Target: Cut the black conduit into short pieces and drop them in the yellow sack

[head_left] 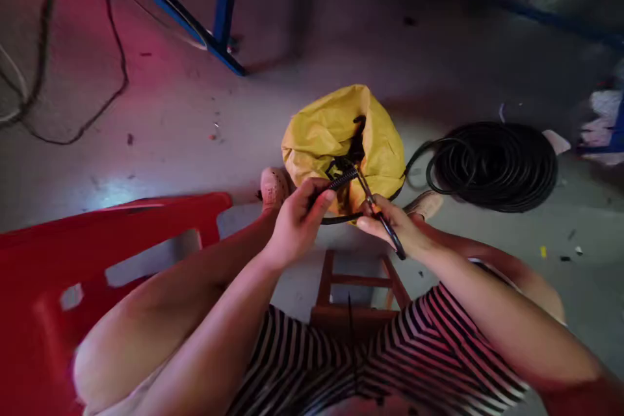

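Striped cloth spread below, your left hand closed round black cord, your right hand round a tool!

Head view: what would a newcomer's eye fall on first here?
Most likely the bright yellow bag on the floor at the centre, with the left hand gripping a black ribbed piece and the right hand a black-handled tool at its near side. Next, perhaps, the large black coil to its right and the red plastic item at lower left.
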Available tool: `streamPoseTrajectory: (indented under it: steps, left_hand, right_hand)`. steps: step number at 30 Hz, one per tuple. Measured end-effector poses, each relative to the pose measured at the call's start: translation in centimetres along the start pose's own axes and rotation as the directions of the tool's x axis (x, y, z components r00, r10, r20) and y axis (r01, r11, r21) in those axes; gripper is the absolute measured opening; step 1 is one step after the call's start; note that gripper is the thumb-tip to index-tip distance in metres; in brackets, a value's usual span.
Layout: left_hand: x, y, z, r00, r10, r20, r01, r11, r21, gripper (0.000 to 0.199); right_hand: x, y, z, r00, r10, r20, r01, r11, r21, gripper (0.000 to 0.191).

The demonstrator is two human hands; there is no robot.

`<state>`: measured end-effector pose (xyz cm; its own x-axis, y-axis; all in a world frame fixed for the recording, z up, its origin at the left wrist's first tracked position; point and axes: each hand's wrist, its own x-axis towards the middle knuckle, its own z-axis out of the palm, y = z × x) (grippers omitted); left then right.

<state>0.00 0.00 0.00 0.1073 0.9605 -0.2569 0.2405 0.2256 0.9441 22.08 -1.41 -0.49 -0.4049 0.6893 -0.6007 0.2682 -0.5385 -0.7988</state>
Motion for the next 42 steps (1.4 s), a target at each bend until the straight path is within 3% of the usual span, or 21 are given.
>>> streamPoseTrajectory:
  steps: [15, 25, 34, 42]
  left_hand:
    - [-0.5, 0.2, 1.2, 0.995, -0.021, 0.096, 0.017, 0.999, 0.035, 0.017]
    - [-0.6, 0.0, 1.7, 0.997, 0.003, 0.071, -0.010, 0.995, 0.103, 0.016]
    - [-0.6, 0.3, 1.8, 0.996, -0.057, 0.072, 0.049, 0.994, 0.099, 0.018]
    - [-0.6, 0.5, 1.9, 0.995, -0.065, 0.072, 0.058, 0.994, 0.092, 0.017]
  right_hand:
    - [-0.3, -0.4, 1.1, 0.998, 0.050, 0.040, -0.046, 0.994, -0.103, 0.050]
    - [-0.5, -0.8, 1.1, 0.997, 0.063, 0.048, -0.056, 0.989, -0.138, 0.052]
    - [-0.5, -1.0, 1.2, 0.992, 0.124, 0.020, -0.118, 0.971, -0.206, 0.056]
    - [-0.5, -1.0, 1.2, 0.995, 0.089, 0.043, -0.081, 0.984, -0.158, 0.057]
